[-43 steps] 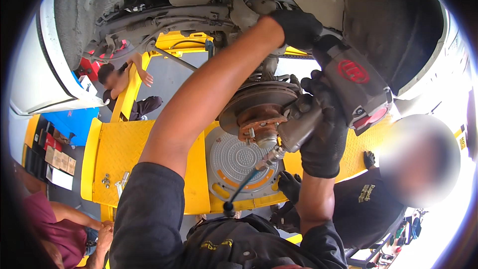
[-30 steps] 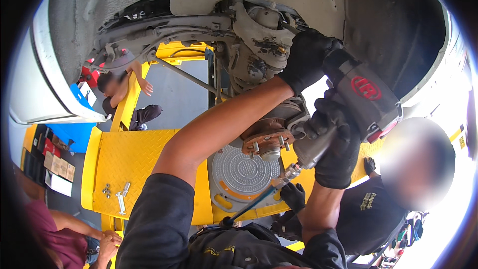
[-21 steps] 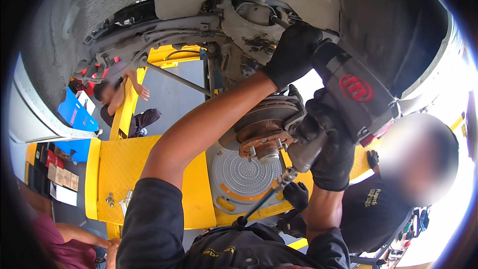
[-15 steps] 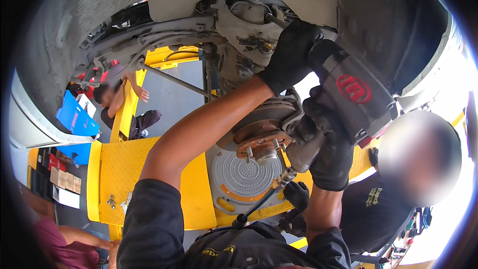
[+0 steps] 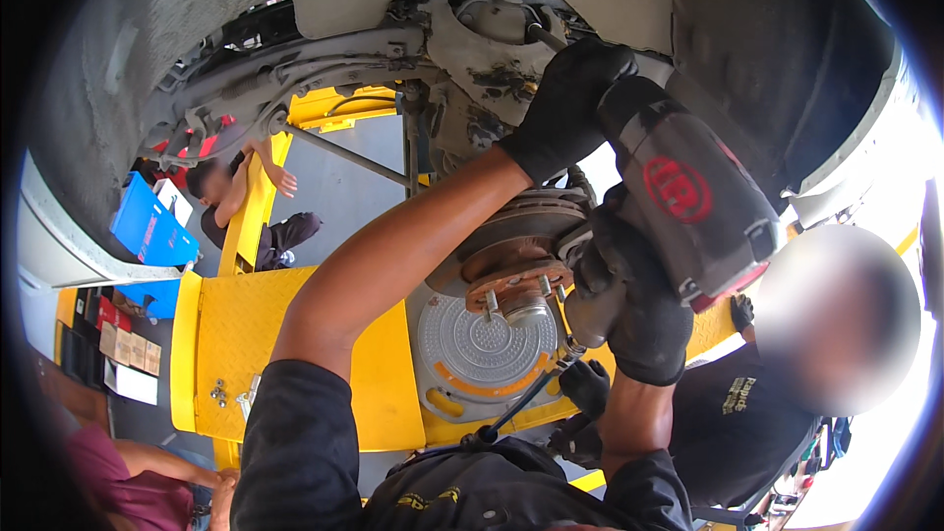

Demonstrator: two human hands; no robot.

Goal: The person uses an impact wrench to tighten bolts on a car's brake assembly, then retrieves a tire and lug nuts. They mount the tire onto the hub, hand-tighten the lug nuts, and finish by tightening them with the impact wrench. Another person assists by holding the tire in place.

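A dark grey air impact wrench [image 5: 693,192] is held up under the car's wheel arch. My right hand [image 5: 644,295], in a black glove, is closed round its grip, with an air hose [image 5: 526,403] running down from the handle's end. In front of the tool's nose, my gloved left hand [image 5: 575,103] wraps round the extension bar [image 5: 544,36], whose far end points up at the suspension. What that end sits on cannot be made out. Below my left forearm is a rusty wheel hub [image 5: 516,290] with studs, in front of the brake disc [image 5: 531,221].
A yellow lift platform [image 5: 246,334] with several loose nuts [image 5: 218,393] lies below. Close on the right stands a co-worker [image 5: 747,423]. Another person [image 5: 231,192] crouches at the far left, and a maroon sleeve [image 5: 123,482] shows at lower left.
The impact wrench and my right hand have shifted slightly left and the tool's rear has dipped. My left hand has barely moved and keeps its grip.
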